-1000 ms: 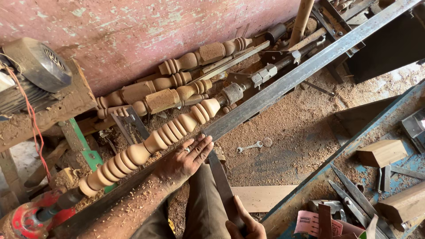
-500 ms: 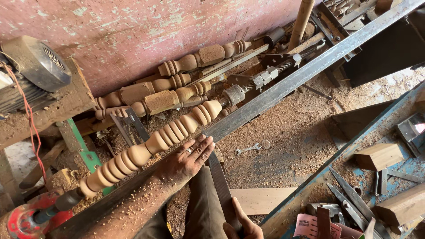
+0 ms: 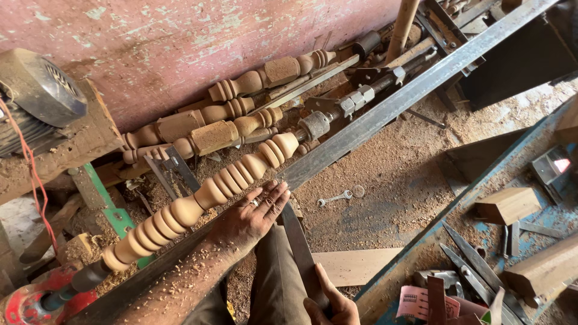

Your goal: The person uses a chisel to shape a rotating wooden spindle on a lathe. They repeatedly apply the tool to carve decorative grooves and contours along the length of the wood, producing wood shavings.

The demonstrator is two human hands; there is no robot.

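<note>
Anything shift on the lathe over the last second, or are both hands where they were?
Nothing visibly changed. The left hand still rests flat on the rail by the turned spindle, and the right hand still grips the long chisel.

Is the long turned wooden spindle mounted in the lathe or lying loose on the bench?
Mounted. The spindle is held at both ends between the lathe's centres, above the steel rail, with the left hand resting beside it.

Bright, warm daylight falls evenly with soft, short shadows, the picture sharp throughout, slightly stretched toward the wide-angle edges.
</note>
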